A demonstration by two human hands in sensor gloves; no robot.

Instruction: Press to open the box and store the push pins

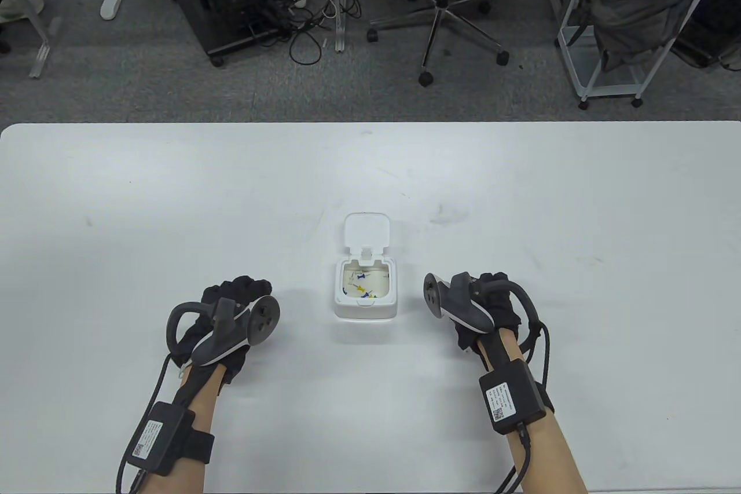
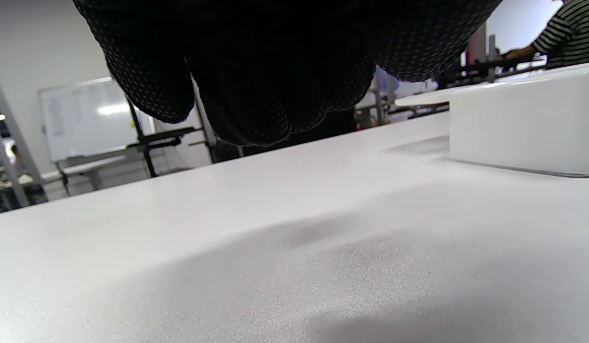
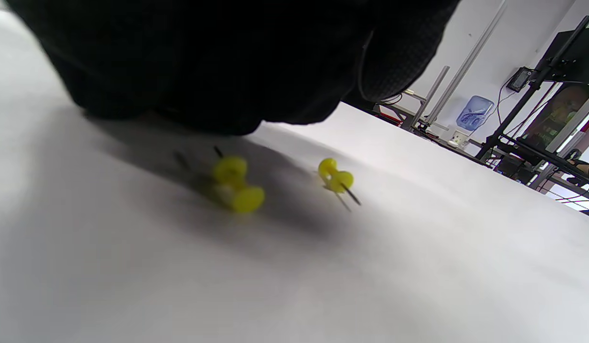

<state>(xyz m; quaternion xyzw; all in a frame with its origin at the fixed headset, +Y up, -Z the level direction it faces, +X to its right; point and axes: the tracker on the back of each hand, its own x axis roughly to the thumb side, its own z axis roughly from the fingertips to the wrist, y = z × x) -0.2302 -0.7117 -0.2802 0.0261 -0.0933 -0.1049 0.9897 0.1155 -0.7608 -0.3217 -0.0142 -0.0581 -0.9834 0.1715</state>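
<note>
Right wrist view: two yellow push pins (image 3: 237, 183) lie on the surface under the right hand (image 1: 483, 308), grip unclear; pinch each by its head, carry toward nine o'clock into the open box (image 1: 366, 291); left hand (image 1: 231, 314) idles, loosely curled, empty.

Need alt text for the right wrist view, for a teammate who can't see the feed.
Two yellow push pins lie on their sides on the white table, in shadow just below the black-gloved right hand, which fills the top of the picture. Neither pin is held; lab stands and equipment sit blurred behind.
</note>
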